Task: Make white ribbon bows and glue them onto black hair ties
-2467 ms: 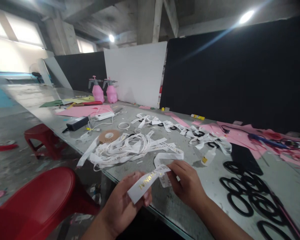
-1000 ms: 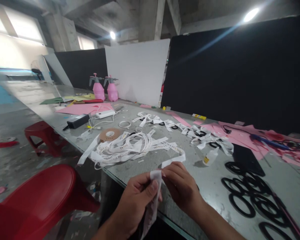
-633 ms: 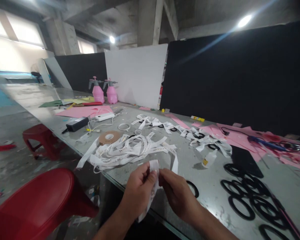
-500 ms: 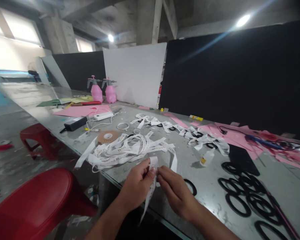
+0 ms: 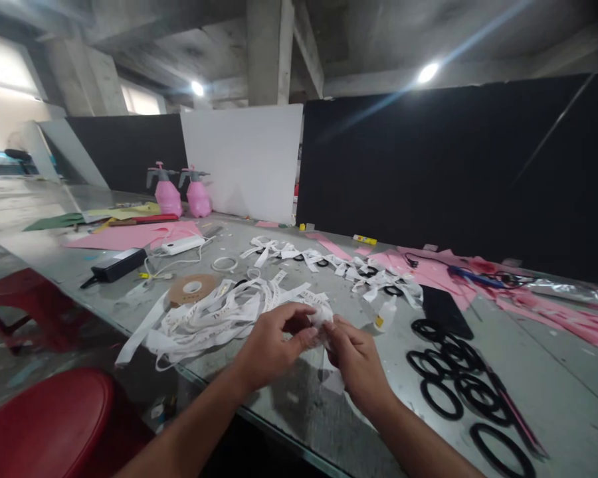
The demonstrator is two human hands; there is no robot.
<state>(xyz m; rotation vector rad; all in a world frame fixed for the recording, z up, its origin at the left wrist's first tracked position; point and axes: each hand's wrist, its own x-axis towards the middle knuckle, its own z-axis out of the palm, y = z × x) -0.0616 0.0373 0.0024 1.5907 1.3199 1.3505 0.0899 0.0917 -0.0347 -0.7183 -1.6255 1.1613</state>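
Note:
A white printed ribbon [image 5: 323,315] is bunched between my two hands above the table's front edge. My left hand [image 5: 279,342] curls at its left side, fingertips on the ribbon and thumb slightly blurred. From the right, my right hand [image 5: 355,358] pinches the same ribbon, and a tail of it hangs below. Just left of my hands lies a loose heap of printed white ribbon [image 5: 214,318], beside a brown ribbon roll [image 5: 175,292]. Several black rings [image 5: 441,398] lie to the right of my right hand.
A small white glue bottle [image 5: 386,313] stands beyond my right hand. Behind it runs a row of ribbon bows [image 5: 309,257] with black rings. A dark phone-like slab [image 5: 446,311], pink sheets [image 5: 403,265] and pink spray bottles [image 5: 198,198] lie farther out. Red stools [image 5: 54,425] stand at left.
My hands have risen a little and moved right with the ribbon. The strip that hung down from my left hand is now bunched between both hands. The view has turned right.

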